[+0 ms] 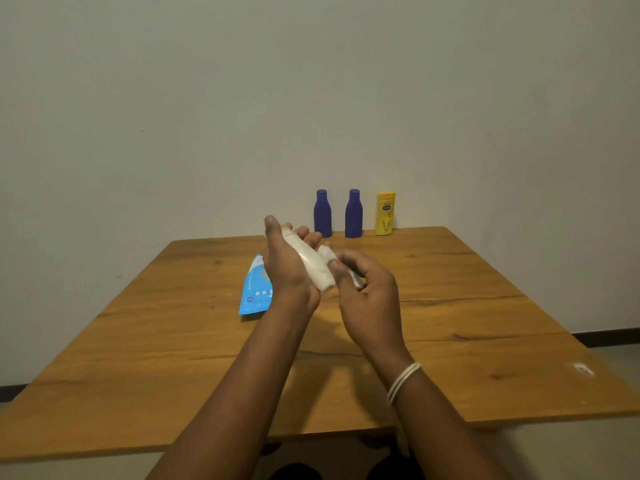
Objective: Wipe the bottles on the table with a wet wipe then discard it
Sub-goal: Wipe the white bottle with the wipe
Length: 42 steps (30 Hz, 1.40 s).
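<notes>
White bottle point(313, 263) lay tilted above the surface point(450, 306), held in the left hand point(287, 268), whose grip curled round it. Right hand point(367, 292) pinched a wipe point(327, 254) against its side. Two blue bottles point(322, 213) and a yellow one point(385, 214) stood by the wall, a blue pack point(255, 289) lying nearer.

A plain pale wall point(311, 81) stands behind the wooden table point(467, 323), a dark skirting strip point(606, 336) runs along its foot at three o'clock, and a small white scrap point(583, 368) lies near the table's right edge.
</notes>
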Each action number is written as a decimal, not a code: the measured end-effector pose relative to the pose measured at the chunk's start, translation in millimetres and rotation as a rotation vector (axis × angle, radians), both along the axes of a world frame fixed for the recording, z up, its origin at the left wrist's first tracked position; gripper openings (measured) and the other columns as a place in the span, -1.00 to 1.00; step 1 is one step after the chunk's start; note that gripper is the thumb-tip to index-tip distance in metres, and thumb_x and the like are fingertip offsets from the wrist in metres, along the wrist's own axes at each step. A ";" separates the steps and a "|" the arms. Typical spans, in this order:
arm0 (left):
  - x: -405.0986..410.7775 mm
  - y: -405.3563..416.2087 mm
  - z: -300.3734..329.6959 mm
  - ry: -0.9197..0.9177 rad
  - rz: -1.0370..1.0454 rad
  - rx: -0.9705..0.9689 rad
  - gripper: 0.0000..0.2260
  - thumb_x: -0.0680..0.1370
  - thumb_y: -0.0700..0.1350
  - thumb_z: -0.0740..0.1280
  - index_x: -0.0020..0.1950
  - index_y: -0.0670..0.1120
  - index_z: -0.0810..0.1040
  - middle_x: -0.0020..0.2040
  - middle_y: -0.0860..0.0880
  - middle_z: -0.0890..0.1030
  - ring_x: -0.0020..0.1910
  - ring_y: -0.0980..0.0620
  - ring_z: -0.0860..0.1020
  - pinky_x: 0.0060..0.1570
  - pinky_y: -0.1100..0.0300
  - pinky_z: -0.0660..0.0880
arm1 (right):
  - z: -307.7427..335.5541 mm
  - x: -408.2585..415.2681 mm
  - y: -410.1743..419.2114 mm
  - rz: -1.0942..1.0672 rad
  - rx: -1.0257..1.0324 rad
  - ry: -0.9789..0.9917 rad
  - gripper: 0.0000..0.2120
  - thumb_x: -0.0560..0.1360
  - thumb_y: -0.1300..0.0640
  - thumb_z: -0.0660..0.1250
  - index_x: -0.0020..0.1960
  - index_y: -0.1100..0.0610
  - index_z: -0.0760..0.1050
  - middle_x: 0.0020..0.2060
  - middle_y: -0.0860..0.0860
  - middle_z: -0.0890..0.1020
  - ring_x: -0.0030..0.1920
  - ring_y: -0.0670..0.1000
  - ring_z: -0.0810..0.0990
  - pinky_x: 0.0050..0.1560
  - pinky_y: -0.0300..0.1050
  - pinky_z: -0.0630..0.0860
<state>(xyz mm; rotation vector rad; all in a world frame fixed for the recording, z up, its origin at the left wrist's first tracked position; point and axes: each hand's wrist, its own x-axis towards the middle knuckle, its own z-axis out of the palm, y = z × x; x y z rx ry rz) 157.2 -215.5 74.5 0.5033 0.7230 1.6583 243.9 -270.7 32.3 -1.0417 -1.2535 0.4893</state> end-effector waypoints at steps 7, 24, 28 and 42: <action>11.6 -0.3 -3.1 0.018 0.246 0.022 -0.53 0.62 0.33 0.14 0.29 0.00 0.49 0.07 -0.04 0.69 -0.05 -0.02 0.72 -0.11 0.10 0.69 | -13.7 -30.8 -14.2 -0.122 -0.039 0.306 -0.87 0.58 0.01 0.34 0.13 -0.10 0.53 0.01 -0.24 0.61 0.03 -0.33 0.59 -0.32 -0.46 0.54; 59.5 46.2 -36.1 0.642 -0.182 0.186 -0.74 0.52 -0.09 0.37 0.20 0.05 0.50 0.10 -0.02 0.69 0.09 -0.04 0.65 -0.11 0.13 0.59 | -24.8 94.6 50.0 -0.015 -0.301 0.158 -0.88 0.57 0.06 0.38 0.01 0.10 0.63 -0.09 0.01 0.69 -0.07 -0.02 0.66 -0.21 -0.23 0.54; 78.0 77.1 -37.2 0.858 -0.291 0.208 -0.73 0.39 0.15 0.39 0.04 0.12 0.53 -0.13 0.06 0.64 -0.21 0.10 0.66 -0.36 0.29 0.55 | -20.8 134.6 81.1 0.166 -0.371 0.185 -0.90 0.55 0.12 0.41 -0.02 0.15 0.63 -0.18 0.03 0.75 -0.13 0.00 0.71 -0.22 -0.19 0.62; 198.0 225.1 -73.3 1.211 -0.362 0.397 -0.81 0.56 -0.05 0.37 0.15 -0.05 0.53 0.02 0.02 0.63 -0.04 0.00 0.60 -0.09 0.15 0.57 | -43.8 279.5 224.7 0.189 -0.541 0.006 -0.73 0.46 0.22 0.50 0.15 0.16 0.64 -0.10 0.05 0.76 -0.08 0.06 0.75 -0.15 -0.12 0.65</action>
